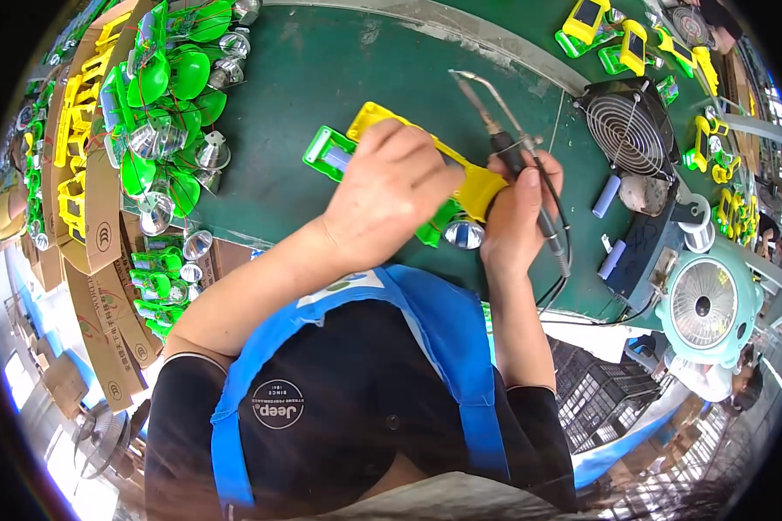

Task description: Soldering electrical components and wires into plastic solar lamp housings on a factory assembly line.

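Note:
My right hand (521,213) is wrapped round a soldering iron (509,149); its metal tip and a thin curved tube point up and away to the left. Across the middle, my left hand (391,191) is closed over a yellow plastic housing (480,193), its fingertips hidden beneath the knuckles. What those fingers pinch cannot be seen. The housing's right end lies against the fingers of my right hand. Beside my left hand, a green plastic casing (323,149) with a pale blue cylindrical cell shows. Below the housing is a shiny round lamp reflector (465,233).
At left, green lamp parts with reflectors (158,137) pile up beside a cardboard box (104,213) of yellow housings. Right, a black fan (627,126), loose blue cells (607,196), a solder spool (697,227) and a pale green fan (705,300) stand along the green table (287,69).

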### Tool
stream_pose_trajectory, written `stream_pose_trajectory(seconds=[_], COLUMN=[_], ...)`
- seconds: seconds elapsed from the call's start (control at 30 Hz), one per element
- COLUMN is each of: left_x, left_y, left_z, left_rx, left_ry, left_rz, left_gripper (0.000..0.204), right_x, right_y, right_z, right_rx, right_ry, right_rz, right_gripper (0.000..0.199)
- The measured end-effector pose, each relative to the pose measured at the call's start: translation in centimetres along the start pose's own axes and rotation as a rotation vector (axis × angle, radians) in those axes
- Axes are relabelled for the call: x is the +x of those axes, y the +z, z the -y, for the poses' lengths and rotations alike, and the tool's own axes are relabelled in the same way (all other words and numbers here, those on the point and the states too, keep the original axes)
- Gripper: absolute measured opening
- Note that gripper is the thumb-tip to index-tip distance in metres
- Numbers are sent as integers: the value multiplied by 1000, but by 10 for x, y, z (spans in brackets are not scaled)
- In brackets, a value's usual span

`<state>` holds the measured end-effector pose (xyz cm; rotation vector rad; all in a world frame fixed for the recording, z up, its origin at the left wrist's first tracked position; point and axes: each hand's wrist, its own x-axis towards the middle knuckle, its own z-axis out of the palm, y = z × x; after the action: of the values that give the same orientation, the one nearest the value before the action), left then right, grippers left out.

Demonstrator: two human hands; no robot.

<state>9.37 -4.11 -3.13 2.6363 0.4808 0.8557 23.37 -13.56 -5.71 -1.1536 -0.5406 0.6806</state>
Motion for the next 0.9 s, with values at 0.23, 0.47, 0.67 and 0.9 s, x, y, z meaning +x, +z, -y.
stream_pose_trajectory(seconds=[0.23,0.47,0.67,0.9], left_x=[18,47,63,46], left_y=[-3,-14,-10,-14], left_z=[6,6,-9,10], left_rx=[137,278,319,134], left_ry=[-108,-85,-48,-142], left_rz=[241,619,698,517], left_gripper=[19,27,17,22], right_x=[-3,-1,-1,0], right_y=[-12,-17,-21,-18], right_z=[-2,-7,-7,-9], right_rx=[49,52,8,87], right_ry=[20,-4,-44,-26], right_rz=[33,67,91,35], right_gripper=[35,33,34,30])
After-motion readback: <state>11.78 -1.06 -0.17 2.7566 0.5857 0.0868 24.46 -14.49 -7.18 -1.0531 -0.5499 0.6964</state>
